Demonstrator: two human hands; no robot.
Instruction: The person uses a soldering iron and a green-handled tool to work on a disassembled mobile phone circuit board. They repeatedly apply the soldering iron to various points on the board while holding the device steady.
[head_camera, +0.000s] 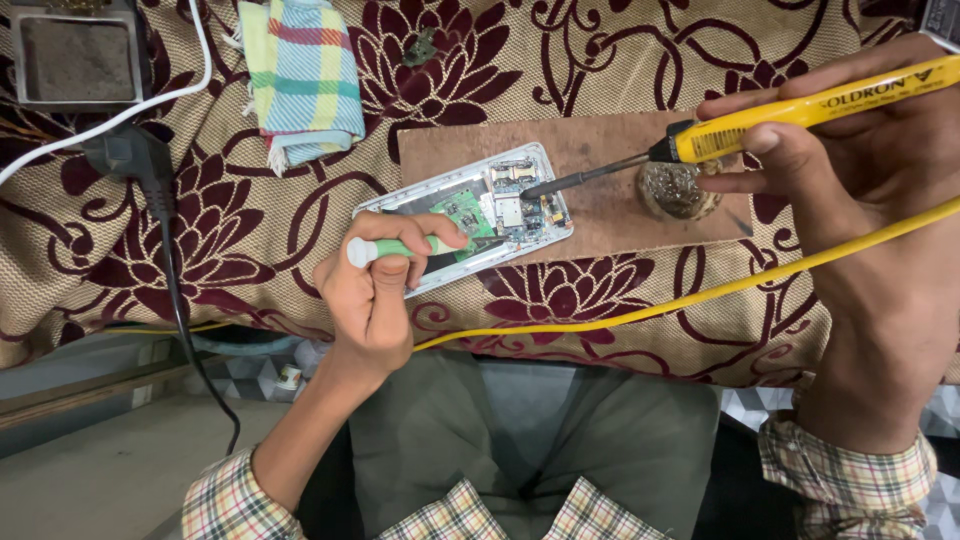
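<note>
We take this for a small home-style phone repair workshop. Our worktop (250, 220) is draped with a maroon and beige flowered cloth instead of a bench mat. On it lies an opened phone (470, 210) with its circuit board bared, partly resting on a brown board (600, 195). A yellow soldering iron (780, 115) with a yellow cord (700, 295) points at the phone. At the far side lie a checked rag (305, 75) and a white cable (110, 120).
</note>
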